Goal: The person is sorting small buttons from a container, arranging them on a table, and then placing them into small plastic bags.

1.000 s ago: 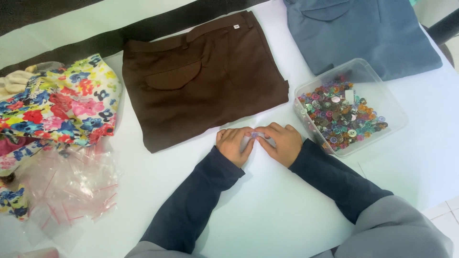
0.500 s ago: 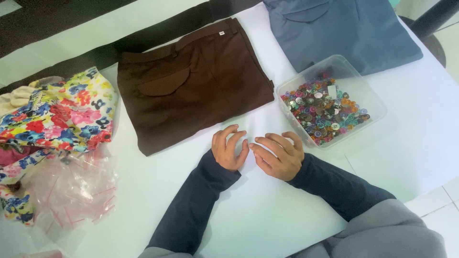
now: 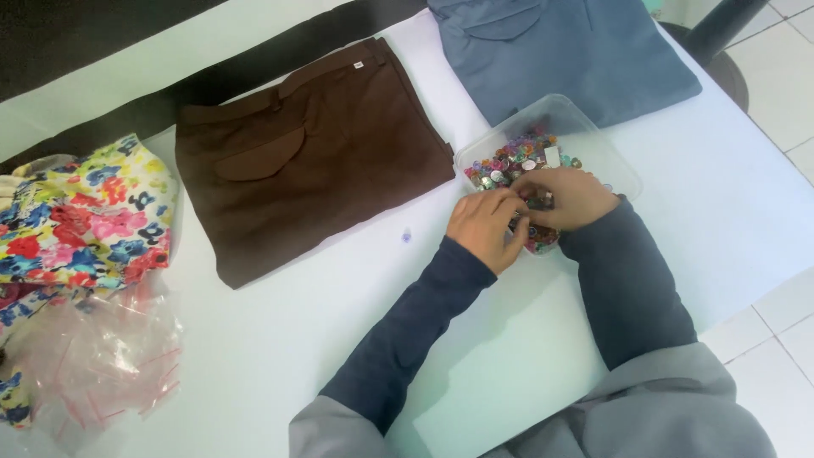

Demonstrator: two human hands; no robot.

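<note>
Both hands met over clear shallow plastic tub of mixed coloured buttons (image 3: 585, 127) | right hand (image 3: 561, 197) curled inside it, fingers among buttons, grasp cannot be told | left hand (image 3: 485, 227) loosely curled at near-left rim, touching right | tub's long axis slants away rightward | folded brown trousers (image 3: 314, 153) left of hands

Sewing workroom; folded trousers (image 3: 314, 157); button tub (image 3: 543, 148); floral fabric (image 3: 85, 212)

Both hands close together, left hand (image 3: 485, 227) curled, right hand (image 3: 564, 197) curled, forearms converging
</note>
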